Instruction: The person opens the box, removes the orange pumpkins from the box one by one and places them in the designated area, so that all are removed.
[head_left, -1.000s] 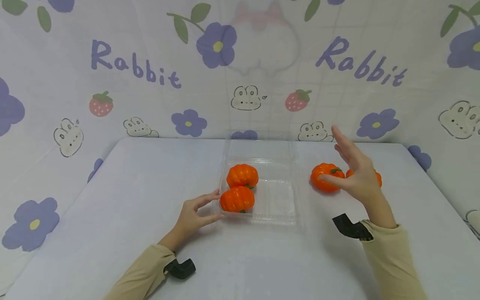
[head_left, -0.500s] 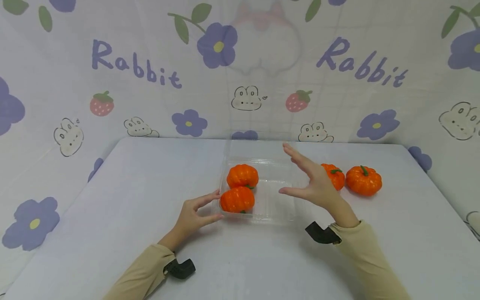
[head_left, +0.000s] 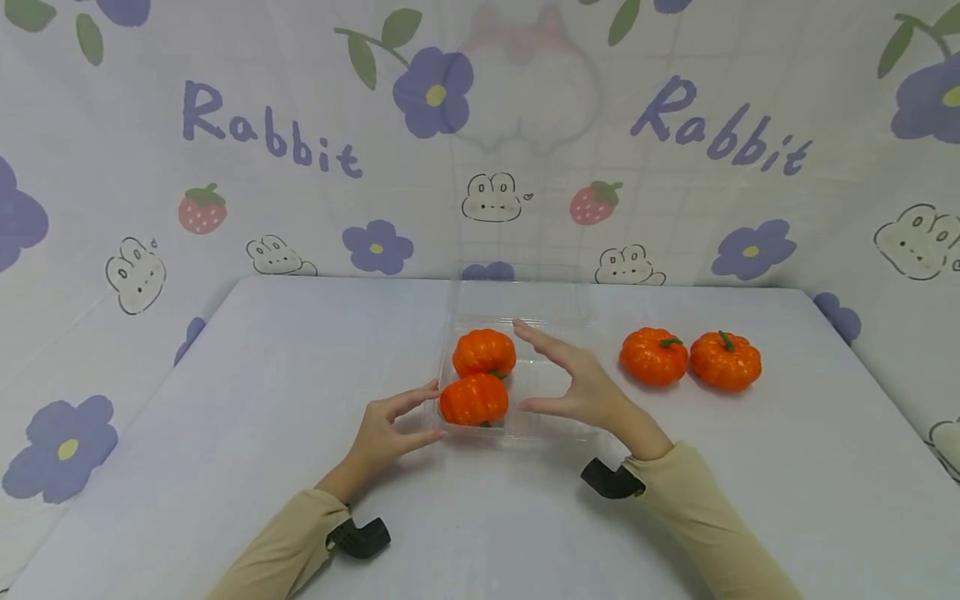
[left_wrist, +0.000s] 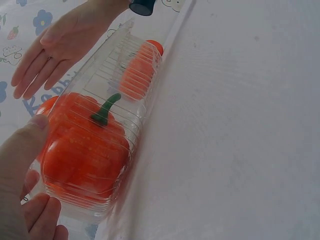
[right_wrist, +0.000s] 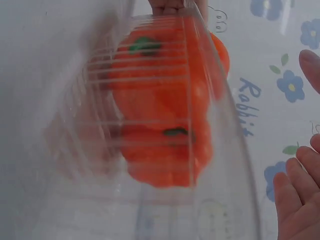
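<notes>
Left grip [head_left: 384, 425]: here it is at the left end of the clear container [head_left: 555, 432], thumb and fingers wide apart, fingertips touching the plastic.
Right grip [head_left: 581, 383]: over the container's right half, thumb and fingers spread wide, holding nothing; whether it touches the plastic, I can't tell.
Container: sits mid-surface, its see-through lid [head_left: 517, 300] back on the far side.
Pumpkins inside: two orange ones in the left half, the rear pumpkin [head_left: 483, 353] and the front pumpkin [head_left: 474, 402], touching, both on their sides.
Pumpkins outside: a nearer-to-centre pumpkin [head_left: 653, 357] and an outer pumpkin [head_left: 725, 362], just beside each other right of the container, green stems up.
Sleeves: beige, the left sleeve [head_left: 277, 542] and the right sleeve [head_left: 712, 521], each with a black wrist piece.
Surface [head_left: 225, 400]: white, running back to the cloth [head_left: 420, 183] with rabbits, strawberries and purple flowers.
</notes>
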